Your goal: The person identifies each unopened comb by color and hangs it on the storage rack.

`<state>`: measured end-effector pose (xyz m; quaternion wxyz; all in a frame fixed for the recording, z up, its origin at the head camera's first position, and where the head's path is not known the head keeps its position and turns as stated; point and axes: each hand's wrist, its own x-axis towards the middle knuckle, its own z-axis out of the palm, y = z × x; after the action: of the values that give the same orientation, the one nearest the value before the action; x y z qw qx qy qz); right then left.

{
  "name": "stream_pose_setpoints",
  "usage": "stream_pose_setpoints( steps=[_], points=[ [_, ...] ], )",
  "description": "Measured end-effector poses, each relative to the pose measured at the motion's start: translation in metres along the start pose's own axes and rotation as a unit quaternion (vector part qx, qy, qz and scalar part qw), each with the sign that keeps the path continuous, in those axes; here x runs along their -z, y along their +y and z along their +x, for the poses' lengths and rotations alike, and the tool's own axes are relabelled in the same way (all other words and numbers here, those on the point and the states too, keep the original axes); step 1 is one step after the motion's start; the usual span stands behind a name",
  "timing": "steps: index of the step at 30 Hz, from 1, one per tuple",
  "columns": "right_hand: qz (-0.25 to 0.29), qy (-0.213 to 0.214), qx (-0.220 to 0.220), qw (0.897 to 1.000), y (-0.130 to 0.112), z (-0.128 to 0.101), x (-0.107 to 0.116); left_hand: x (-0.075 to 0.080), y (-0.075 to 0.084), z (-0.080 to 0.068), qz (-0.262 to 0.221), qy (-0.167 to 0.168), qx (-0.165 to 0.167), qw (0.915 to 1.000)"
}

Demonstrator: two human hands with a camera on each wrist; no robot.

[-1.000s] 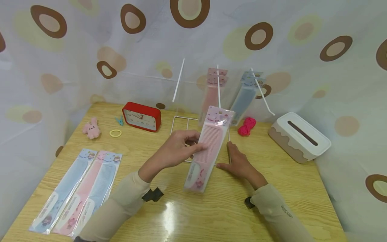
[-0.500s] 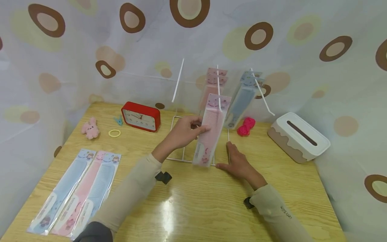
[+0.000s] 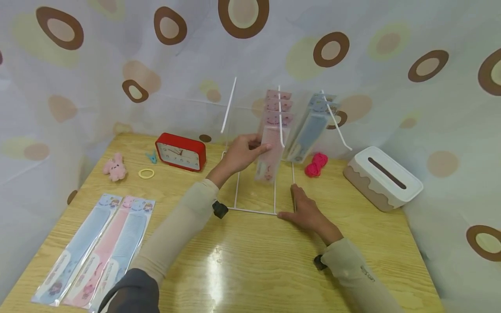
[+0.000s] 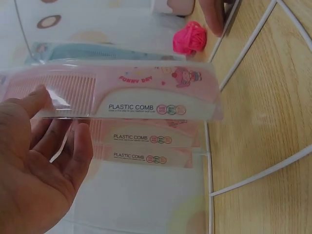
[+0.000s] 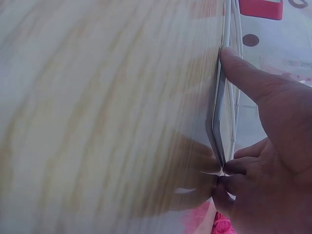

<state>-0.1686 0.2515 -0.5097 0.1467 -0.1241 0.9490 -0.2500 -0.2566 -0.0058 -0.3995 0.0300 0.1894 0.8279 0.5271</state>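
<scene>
White wire rack point(image 3: 256, 211) at table point(image 3: 250, 269) centre holds packaged combs on its pegs: pink stack on the middle peg, blue comb packs point(image 3: 309, 130) on the right one; left peg bare; right hand point(image 3: 307, 213) lies on the rack's near right corner, thumb along the wire, the other fingers curled against it, seemingly steadying the base. Left hand point(image 3: 238, 154) pinches the pink comb pack point(image 3: 270, 150) at mid-length, thumb on front, fingers behind, pack hanging in front of the pink stack; likely light, stiff comb in slick crinkly film, best held by the edges near the middle. Tissue box point(image 3: 381, 178) far right, contents hidden; three more comb packs point(image 3: 95, 250) flat near left.
</scene>
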Motion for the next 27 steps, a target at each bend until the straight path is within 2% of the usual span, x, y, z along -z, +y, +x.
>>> stream_pose_setpoints(
  steps=[4, 8, 12, 17, 22, 27],
  points=[
    [0.004, 0.001, -0.002, 1.000, 0.001, 0.001, 0.000, 0.000, -0.006, -0.003, 0.015, 0.003, 0.024, 0.9996],
    [0.002, 0.006, -0.010, 1.000, 0.003, 0.000, 0.001, -0.001, -0.017, -0.009, 0.033, -0.013, 0.042, 0.9985],
    [0.004, 0.010, -0.011, 1.000, 0.004, 0.000, 0.001, 0.001, -0.034, -0.020, 0.035, -0.029, 0.064, 0.9969],
    [-0.002, 0.011, -0.004, 1.000, 0.004, 0.002, 0.002, 0.009, -0.054, -0.038, 0.046, -0.031, 0.095, 0.9939],
    [0.003, 0.010, -0.006, 1.000, 0.004, 0.004, 0.000, 0.021, -0.069, -0.066, 0.059, -0.029, 0.103, 0.9925],
    [0.014, 0.010, -0.014, 1.000, 0.002, 0.002, -0.004, 0.040, -0.084, -0.109, 0.122, -0.017, 0.134, 0.9833]
  ],
)
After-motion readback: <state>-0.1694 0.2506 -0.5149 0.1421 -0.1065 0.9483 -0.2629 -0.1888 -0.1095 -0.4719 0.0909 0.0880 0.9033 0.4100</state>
